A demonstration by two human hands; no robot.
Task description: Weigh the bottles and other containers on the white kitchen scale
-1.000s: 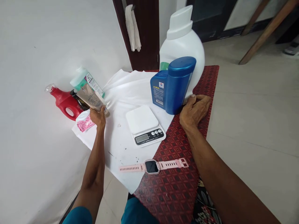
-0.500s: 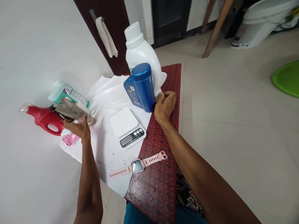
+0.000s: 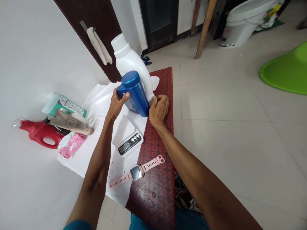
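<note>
My left hand (image 3: 117,103) grips the left side of a blue bottle (image 3: 135,94) that stands on a white sheet (image 3: 98,105). Just behind the blue bottle is a large white jug (image 3: 128,60). My right hand (image 3: 158,109) rests curled on the red patterned mat (image 3: 155,166), against the base of the two bottles, with nothing clearly held in it. A small white kitchen scale (image 3: 127,139) lies below my left forearm. A pink smartwatch (image 3: 136,172) lies across the sheet's edge and the mat.
At the left lie a beige tube (image 3: 70,123), a green-and-white tube (image 3: 63,103), a red bottle (image 3: 39,134) and a pink wipes pack (image 3: 70,145). A white bin (image 3: 244,22) and a green basin (image 3: 287,70) stand on the tiled floor at the right.
My left hand let go of the beige tube, which now lies at the left, and moved right to take hold of the blue bottle. The view swung further to the right.
</note>
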